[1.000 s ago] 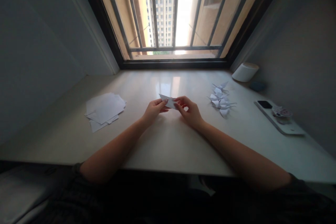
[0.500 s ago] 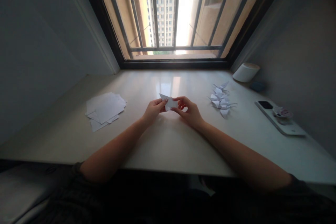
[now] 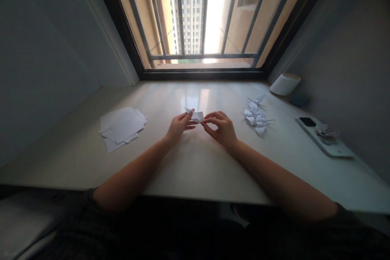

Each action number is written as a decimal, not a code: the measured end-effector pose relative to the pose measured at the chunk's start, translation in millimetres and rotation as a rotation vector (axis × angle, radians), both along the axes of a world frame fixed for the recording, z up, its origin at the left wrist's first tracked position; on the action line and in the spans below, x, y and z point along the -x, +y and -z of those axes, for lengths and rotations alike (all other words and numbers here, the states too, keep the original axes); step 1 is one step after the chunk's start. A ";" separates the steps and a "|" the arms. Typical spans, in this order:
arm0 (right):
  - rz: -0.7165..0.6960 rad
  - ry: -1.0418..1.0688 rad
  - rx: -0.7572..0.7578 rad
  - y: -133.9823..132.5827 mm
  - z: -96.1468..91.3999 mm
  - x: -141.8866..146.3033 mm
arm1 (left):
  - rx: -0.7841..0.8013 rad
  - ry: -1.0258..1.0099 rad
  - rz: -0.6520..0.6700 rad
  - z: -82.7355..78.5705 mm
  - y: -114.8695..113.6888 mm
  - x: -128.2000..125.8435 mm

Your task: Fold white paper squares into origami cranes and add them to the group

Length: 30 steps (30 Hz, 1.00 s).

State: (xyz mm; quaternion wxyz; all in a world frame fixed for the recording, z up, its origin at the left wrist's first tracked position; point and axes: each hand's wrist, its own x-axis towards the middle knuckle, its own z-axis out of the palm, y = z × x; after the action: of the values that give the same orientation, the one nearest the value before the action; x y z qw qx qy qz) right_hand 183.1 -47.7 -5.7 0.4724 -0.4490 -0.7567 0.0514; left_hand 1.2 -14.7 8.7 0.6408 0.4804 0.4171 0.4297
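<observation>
A small folded piece of white paper (image 3: 196, 115) is held just above the middle of the pale table (image 3: 195, 162). My left hand (image 3: 177, 127) pinches its left end with thumb and fingers. My right hand (image 3: 223, 128) pinches its right end, fingers curled. Both forearms rest on the table's near edge.
A loose stack of white paper sheets (image 3: 121, 127) lies at the left. Several folded paper cranes (image 3: 256, 115) sit in a heap at the right. Further right lie a phone (image 3: 323, 139) with a small round item on it, a white roll (image 3: 284, 84) and a dark pad (image 3: 298, 100). A barred window (image 3: 207, 20) stands behind.
The folded paper has been pressed narrower between both hands, and my right fingers have shifted up onto its right end. The arms stay where they were.
</observation>
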 end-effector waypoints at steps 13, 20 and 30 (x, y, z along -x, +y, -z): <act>-0.097 0.342 0.176 -0.4 0.3 5.7 | -0.268 0.058 0.042 5.8 2.2 -0.6; -0.186 0.430 0.301 4.7 6.8 6.4 | -0.303 -0.008 0.107 4.7 -0.2 -0.9; -0.105 0.320 0.205 -3.4 -0.4 8.5 | -0.342 0.093 0.116 9.7 -0.1 -2.3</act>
State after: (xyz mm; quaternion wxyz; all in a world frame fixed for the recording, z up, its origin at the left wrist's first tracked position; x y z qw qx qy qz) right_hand 174.6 -51.1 -5.3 0.5351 -0.4409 -0.6850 0.2235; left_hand 3.5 -14.8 -1.0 0.5535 0.6250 0.3386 0.4340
